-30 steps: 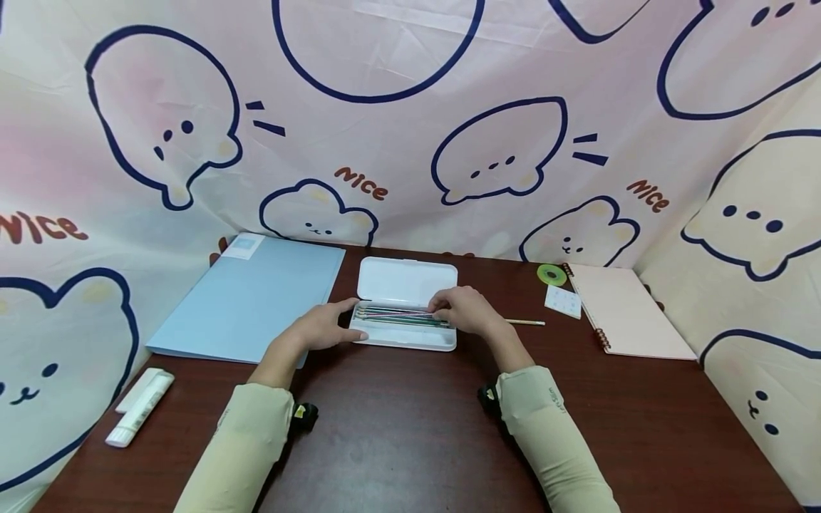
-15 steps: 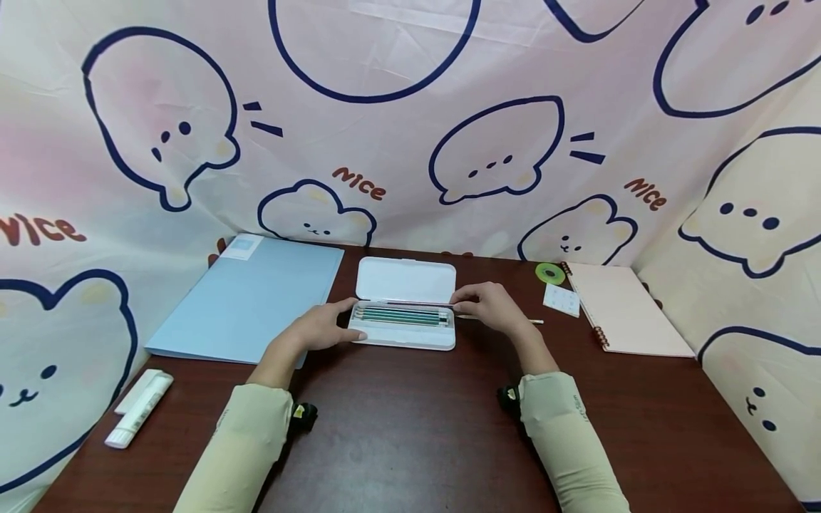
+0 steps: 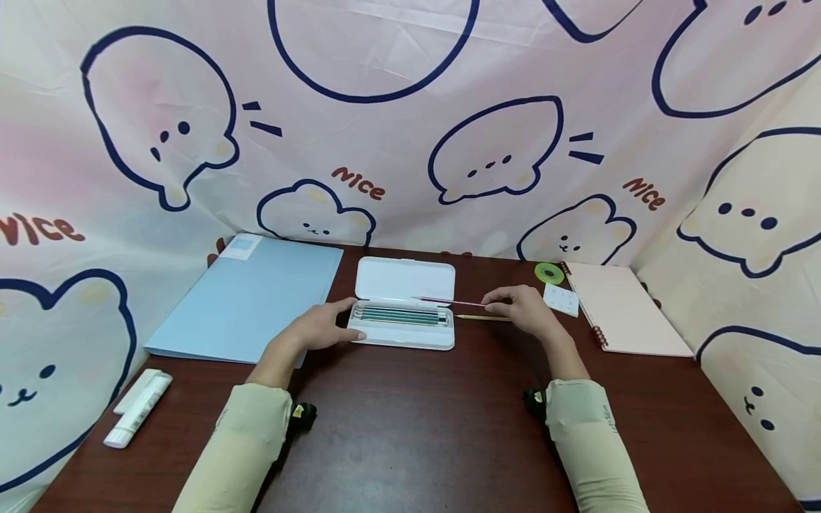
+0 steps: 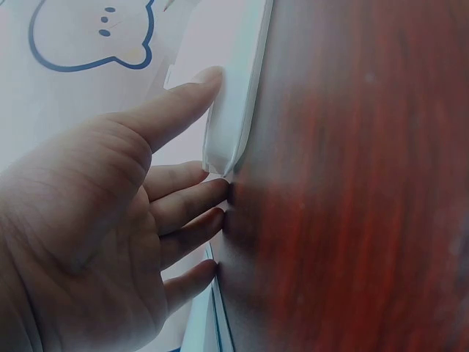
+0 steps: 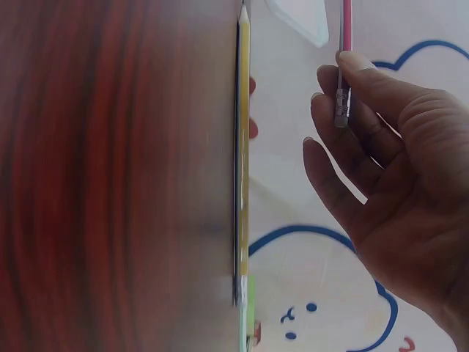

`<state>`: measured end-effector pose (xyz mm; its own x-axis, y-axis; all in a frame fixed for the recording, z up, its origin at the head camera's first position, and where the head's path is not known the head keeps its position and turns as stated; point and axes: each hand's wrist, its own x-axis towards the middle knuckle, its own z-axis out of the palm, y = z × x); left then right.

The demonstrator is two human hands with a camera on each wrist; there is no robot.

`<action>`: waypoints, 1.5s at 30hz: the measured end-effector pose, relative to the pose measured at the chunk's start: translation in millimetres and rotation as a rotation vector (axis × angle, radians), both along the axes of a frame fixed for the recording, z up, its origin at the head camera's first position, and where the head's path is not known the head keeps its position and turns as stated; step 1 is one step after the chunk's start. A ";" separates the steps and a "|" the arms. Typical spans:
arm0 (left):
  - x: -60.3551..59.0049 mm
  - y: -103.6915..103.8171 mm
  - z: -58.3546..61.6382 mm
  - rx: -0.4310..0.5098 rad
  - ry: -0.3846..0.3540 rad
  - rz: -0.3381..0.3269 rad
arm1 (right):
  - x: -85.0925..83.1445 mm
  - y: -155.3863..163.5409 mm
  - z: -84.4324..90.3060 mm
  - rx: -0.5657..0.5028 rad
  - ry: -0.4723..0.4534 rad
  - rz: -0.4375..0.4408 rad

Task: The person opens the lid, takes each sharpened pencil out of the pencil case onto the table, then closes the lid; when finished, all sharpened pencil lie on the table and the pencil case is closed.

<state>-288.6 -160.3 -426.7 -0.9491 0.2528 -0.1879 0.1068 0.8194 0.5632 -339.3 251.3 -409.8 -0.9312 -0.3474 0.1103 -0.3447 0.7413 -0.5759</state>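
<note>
A white pencil case (image 3: 404,338) lies with its lid raised, holding several green pencils (image 3: 403,315) in a row. At its left end is my left hand (image 3: 317,328), thumb over the front rim and fingers against the end wall. My right hand (image 3: 527,311) pinches a pink pencil (image 3: 452,301) near its eraser end, right of the case. The pencil's tip points left, overlapping the lid in the head view. Below this hand a yellow pencil (image 5: 245,147) lies on the table. The right wrist view shows the pink pencil's metal ferrule beyond the fingertips.
A blue folder (image 3: 256,299) lies left of the case, and a white tube (image 3: 137,410) nearer the front left. To the right are a green tape roll (image 3: 549,273), a small white card (image 3: 561,300) and a spiral notebook (image 3: 631,310). A patterned cloth hangs behind.
My right hand has drawn the pink pencil out of the case and moved right with it. The left hand stays at the case's left end.
</note>
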 end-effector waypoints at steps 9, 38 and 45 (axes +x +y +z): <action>0.3 0.8 -1.0 -0.002 -0.005 -0.001 | 3.6 33.7 -1.3 0.039 0.017 -0.028; -0.3 -1.7 0.4 -0.009 0.006 -0.009 | 7.7 81.3 -5.1 0.177 -0.048 -0.070; -0.8 -1.8 0.0 -0.005 0.004 -0.014 | 6.8 75.0 -4.2 0.192 -0.078 -0.072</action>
<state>-289.4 -162.1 -426.7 -0.9463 0.2649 -0.1855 0.1204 0.8209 0.5583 -332.5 326.3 -414.0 -0.9574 -0.2877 -0.0251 -0.2471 0.8609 -0.4447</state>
